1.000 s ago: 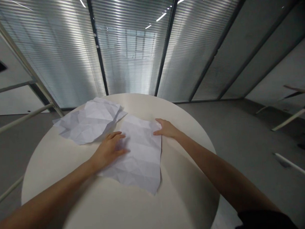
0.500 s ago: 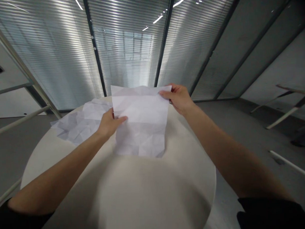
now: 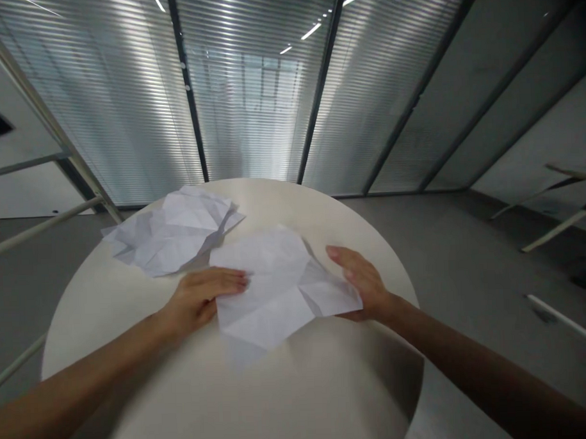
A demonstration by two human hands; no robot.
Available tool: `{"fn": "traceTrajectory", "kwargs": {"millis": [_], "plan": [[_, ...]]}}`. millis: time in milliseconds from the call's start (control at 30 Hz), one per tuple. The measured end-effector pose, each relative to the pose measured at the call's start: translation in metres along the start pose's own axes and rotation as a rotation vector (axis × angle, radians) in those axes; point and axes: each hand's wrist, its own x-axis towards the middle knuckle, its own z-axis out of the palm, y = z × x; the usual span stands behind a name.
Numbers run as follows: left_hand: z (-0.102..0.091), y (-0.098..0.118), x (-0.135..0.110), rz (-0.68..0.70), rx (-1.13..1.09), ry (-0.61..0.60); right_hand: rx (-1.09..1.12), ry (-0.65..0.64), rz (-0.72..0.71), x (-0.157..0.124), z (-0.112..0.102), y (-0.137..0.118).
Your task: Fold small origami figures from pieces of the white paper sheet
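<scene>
Worktop (image 3: 261, 406), round and pale, bare along its near edge, with a dark shadow towards its right edge. Around its middle is a white sheet (image 3: 271, 284), creased, its near left corner blurred. The left hand (image 3: 199, 296) has its fingers laid over the sheet's left edge; the thumb is hidden, so I cannot tell whether it pinches the paper. The right hand (image 3: 365, 284) is spread wide at the sheet's right corner, thumb raised well clear of the paper, the other fingers mostly hidden below that corner. Further off, by the worktop's far left edge, lies crumpled paper (image 3: 173, 230), just beside the sheet. Beyond the worktop are grey floor (image 3: 457, 246), a pale metal frame (image 3: 43, 228) on the left, a second table (image 3: 572, 171) partly in view on the right, and, farthest, blinds (image 3: 250, 106) behind glass with dark uprights.
</scene>
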Motion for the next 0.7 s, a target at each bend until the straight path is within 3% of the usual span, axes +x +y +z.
{"fn": "traceTrajectory", "kwargs": {"millis": [67, 167, 233, 333, 433, 567, 700], "plan": [[0.008, -0.009, -0.021, -0.078, -0.088, -0.126, -0.022, -0.209, 0.029, -0.015, 0.01, 0.008], [0.014, -0.012, -0.038, -0.208, -0.196, -0.242, 0.003, -0.349, 0.093, -0.02, 0.022, 0.014], [0.014, -0.01, -0.041, -0.285, -0.252, -0.277, 0.037, -0.419, 0.116, -0.018, 0.029, 0.015], [0.012, -0.005, -0.038, -0.352, -0.301, -0.337, 0.122, -0.623, 0.159, -0.012, 0.037, 0.014], [0.009, -0.002, -0.034, -0.391, -0.242, -0.407, 0.221, -0.798, 0.189, -0.008, 0.037, 0.012], [0.005, -0.002, -0.037, -0.489, -0.082, -0.375, 0.272, -0.821, 0.281, -0.012, 0.032, 0.009], [0.004, -0.006, -0.042, -0.62, -0.073, -0.263, 0.414, -0.64, 0.369, -0.019, 0.034, 0.007]]}}
